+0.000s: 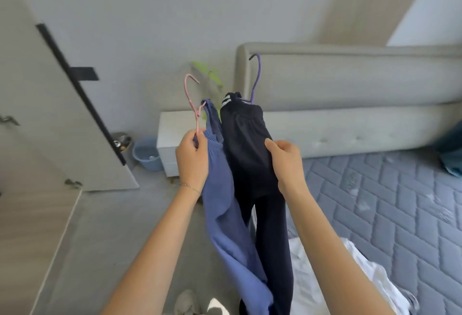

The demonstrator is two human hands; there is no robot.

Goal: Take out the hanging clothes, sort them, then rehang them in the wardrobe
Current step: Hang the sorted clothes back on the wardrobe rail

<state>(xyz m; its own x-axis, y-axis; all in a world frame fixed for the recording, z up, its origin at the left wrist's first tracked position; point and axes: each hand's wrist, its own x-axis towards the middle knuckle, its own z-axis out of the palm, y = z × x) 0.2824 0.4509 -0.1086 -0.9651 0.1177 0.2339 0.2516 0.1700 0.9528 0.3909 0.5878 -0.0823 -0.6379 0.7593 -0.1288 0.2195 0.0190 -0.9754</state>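
I hold two pairs of trousers up in front of me. My left hand [192, 156] grips the pink hanger [192, 101] together with the waistband of the blue trousers [226, 209], which hang down to the left. My right hand [285, 159] pinches the dark navy trousers [246, 154] at the hip. They hang from a purple hanger [256, 79] whose hook points up. White stripes show at the navy waistband. An open grey wardrobe door [50, 104] with a black bar handle stands at the left.
A bare quilted blue-grey mattress [390, 204] with a padded grey headboard [350, 89] fills the right. White clothes [325, 272] lie on its near edge. A white nightstand [172, 134] and a blue bin [146, 153] stand by the wall. Grey floor lies below.
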